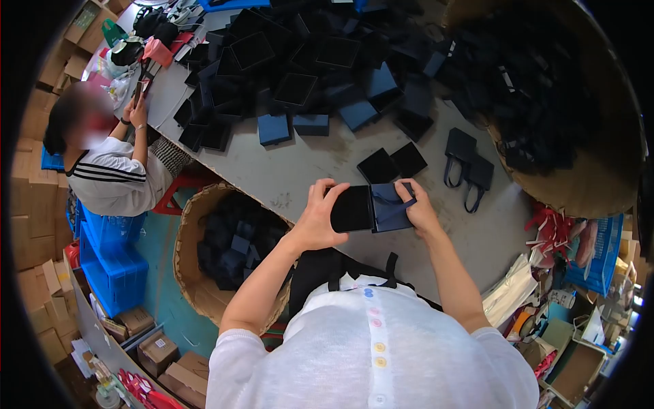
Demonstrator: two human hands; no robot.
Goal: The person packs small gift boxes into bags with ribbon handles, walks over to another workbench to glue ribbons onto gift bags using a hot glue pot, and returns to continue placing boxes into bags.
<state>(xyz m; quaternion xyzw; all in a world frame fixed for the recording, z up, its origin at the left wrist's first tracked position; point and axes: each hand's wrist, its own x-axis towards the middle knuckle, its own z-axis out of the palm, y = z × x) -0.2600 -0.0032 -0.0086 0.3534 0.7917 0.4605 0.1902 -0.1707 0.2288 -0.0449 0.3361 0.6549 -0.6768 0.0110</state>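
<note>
An opened dark blue box is held between both hands above the table's near edge. My left hand [320, 215] grips the black-lined half [352, 208] at its left side, thumb below and fingers above. My right hand [417, 206] holds the blue half [390, 213] at its right edge, where a dark blue ribbon strap lies across it. Just beyond the hands, two black open box parts [378, 167] rest on the table. Two small dark pouches with loop handles [461, 144] lie to the right of them.
Dark boxes are heaped across the back of the grey table [286, 170]. A large carton [572, 180] of dark items stands at the right. Below the table's left edge is another carton [187, 273] holding boxes. A seated person [112, 163] holds a phone at the left.
</note>
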